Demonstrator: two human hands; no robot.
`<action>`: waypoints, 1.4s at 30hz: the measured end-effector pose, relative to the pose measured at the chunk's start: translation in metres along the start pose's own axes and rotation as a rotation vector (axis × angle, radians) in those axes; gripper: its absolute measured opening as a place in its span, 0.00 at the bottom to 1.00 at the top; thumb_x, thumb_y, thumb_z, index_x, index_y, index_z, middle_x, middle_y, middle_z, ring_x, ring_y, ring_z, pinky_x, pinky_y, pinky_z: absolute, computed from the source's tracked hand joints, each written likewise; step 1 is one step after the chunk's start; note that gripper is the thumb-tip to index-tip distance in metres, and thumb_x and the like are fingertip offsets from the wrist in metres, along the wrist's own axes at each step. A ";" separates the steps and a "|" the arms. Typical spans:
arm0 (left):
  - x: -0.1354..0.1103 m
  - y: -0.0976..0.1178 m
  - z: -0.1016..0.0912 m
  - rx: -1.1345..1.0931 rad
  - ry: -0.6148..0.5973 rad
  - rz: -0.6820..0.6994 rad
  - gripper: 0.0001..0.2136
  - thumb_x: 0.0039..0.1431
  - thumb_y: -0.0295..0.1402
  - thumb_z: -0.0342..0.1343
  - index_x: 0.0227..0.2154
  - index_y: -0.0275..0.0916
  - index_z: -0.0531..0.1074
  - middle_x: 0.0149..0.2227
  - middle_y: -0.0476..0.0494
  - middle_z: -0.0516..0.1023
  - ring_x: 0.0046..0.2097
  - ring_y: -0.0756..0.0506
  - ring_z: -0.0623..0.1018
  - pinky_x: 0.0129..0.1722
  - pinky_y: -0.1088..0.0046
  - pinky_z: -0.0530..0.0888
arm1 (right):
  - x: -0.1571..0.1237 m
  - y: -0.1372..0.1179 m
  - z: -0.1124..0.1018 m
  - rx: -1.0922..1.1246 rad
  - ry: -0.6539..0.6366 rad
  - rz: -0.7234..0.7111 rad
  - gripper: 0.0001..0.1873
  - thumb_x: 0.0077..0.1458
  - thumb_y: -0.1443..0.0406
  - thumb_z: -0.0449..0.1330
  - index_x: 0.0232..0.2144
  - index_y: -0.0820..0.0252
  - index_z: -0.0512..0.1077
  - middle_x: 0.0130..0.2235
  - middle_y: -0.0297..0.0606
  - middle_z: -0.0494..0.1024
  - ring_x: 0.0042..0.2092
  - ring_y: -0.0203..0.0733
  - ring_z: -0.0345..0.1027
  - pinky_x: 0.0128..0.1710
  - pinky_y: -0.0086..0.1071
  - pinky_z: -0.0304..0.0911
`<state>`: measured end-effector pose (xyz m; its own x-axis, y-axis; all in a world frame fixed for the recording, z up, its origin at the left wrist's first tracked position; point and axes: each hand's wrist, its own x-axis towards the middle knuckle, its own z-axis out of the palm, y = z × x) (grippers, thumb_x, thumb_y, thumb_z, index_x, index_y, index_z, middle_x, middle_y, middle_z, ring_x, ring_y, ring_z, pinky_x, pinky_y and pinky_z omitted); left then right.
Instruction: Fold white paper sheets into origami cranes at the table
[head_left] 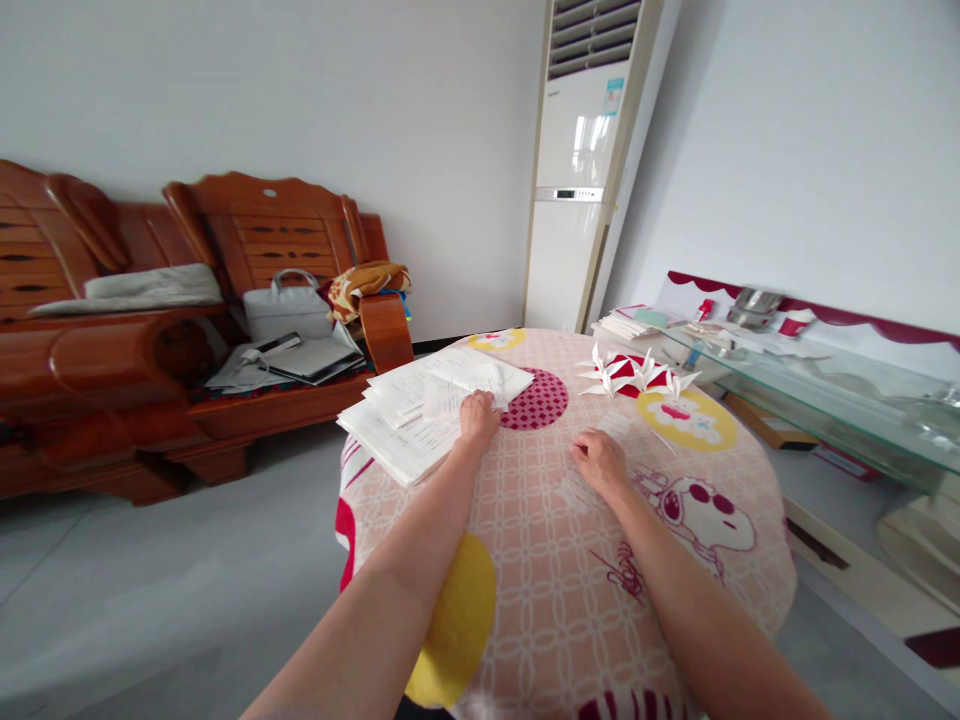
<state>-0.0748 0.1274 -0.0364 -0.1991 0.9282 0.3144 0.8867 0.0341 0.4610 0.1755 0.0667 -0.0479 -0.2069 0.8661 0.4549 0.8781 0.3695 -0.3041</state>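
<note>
Paper stack (409,445) lies flat on left side of the cloth-covered desk (540,560), edges fanned; long axis runs obliquely, near-left to far-right. Smaller sheet (450,393) on top, its long axis roughly left to right. Left hand (480,412) at the smaller sheet's right end, fingers bent and touching it; cannot tell whether paper is pinched. Right hand (598,458) loosely curled over the cloth, nothing visible in it. Folded paper cranes (643,374) beyond it, grouped left to right, thin points directed variously.
</note>
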 end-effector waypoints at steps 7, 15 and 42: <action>0.001 0.002 -0.002 -0.031 0.015 -0.051 0.14 0.57 0.35 0.61 0.45 0.38 0.79 0.50 0.36 0.79 0.53 0.39 0.77 0.54 0.66 0.70 | -0.001 0.000 -0.002 -0.016 -0.018 -0.002 0.12 0.56 0.70 0.59 0.20 0.58 0.69 0.30 0.37 0.75 0.35 0.41 0.66 0.36 0.31 0.55; 0.001 0.005 -0.005 -0.045 0.019 -0.081 0.11 0.57 0.31 0.60 0.43 0.39 0.80 0.48 0.36 0.80 0.52 0.39 0.77 0.52 0.67 0.70 | -0.001 0.000 -0.002 -0.022 -0.008 -0.007 0.13 0.55 0.70 0.58 0.20 0.57 0.68 0.30 0.37 0.75 0.35 0.41 0.65 0.35 0.32 0.54; 0.006 0.015 -0.002 -0.047 0.046 -0.218 0.12 0.51 0.26 0.58 0.39 0.38 0.81 0.46 0.36 0.81 0.50 0.39 0.78 0.50 0.67 0.71 | 0.000 -0.005 -0.004 -0.042 -0.029 0.020 0.12 0.56 0.71 0.58 0.21 0.59 0.70 0.31 0.38 0.76 0.36 0.40 0.65 0.36 0.31 0.55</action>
<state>-0.0639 0.1328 -0.0256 -0.4038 0.8828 0.2399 0.8002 0.2137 0.5604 0.1732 0.0639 -0.0428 -0.2013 0.8829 0.4241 0.8994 0.3381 -0.2771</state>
